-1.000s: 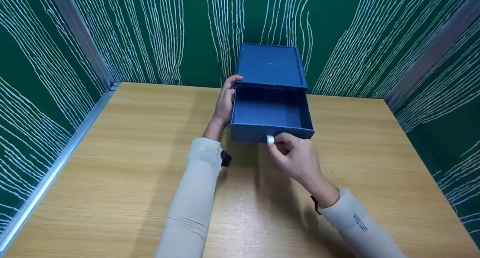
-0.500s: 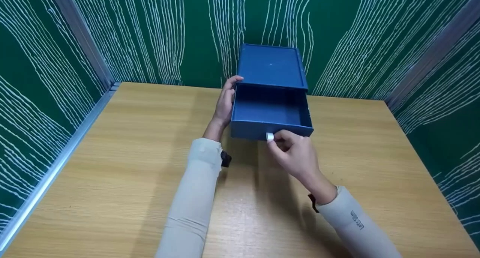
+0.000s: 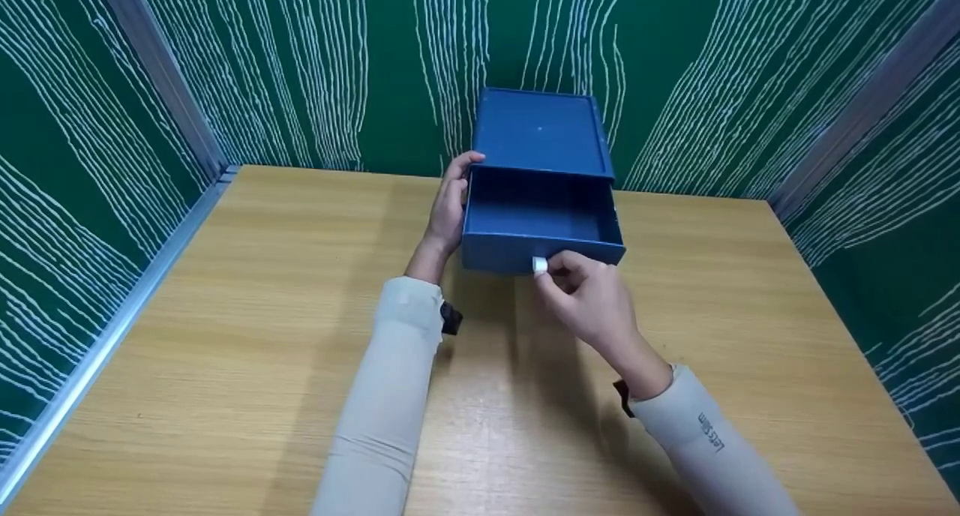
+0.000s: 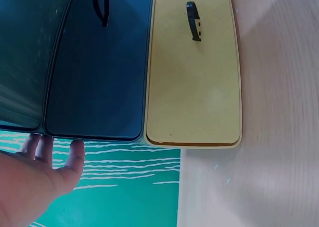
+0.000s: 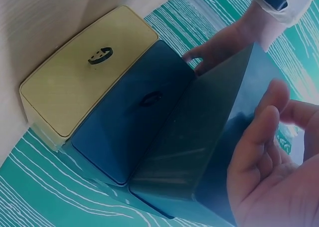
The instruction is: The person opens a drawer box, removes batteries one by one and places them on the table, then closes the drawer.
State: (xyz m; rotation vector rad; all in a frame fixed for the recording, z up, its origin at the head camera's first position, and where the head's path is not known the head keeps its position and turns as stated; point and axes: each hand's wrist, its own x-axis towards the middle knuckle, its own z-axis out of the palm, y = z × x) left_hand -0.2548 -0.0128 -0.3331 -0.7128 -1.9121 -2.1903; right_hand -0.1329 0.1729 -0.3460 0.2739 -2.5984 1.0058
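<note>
A blue drawer cabinet (image 3: 541,130) stands at the back of the table, its top drawer (image 3: 536,208) pulled partly out, with nothing visible inside. My right hand (image 3: 596,302) pinches the small white handle (image 3: 540,265) on that drawer's front between thumb and fingers. My left hand (image 3: 448,208) rests against the cabinet's left side, fingertips at the upper edge. Lower down, a dark blue drawer (image 4: 99,77) and a yellow drawer (image 4: 194,87) are closed, each with a black loop handle. In the right wrist view, the pulled-out drawer (image 5: 194,137) juts past them.
The cabinet stands on a wooden table (image 3: 247,336). Green walls (image 3: 300,66) with white wavy lines rise at the back and both sides. Metal posts (image 3: 161,66) mark the corners.
The top drawer has slid slightly back into the cabinet, its front and white handle moving away from me. My right hand has moved along with it; the left stays put.
</note>
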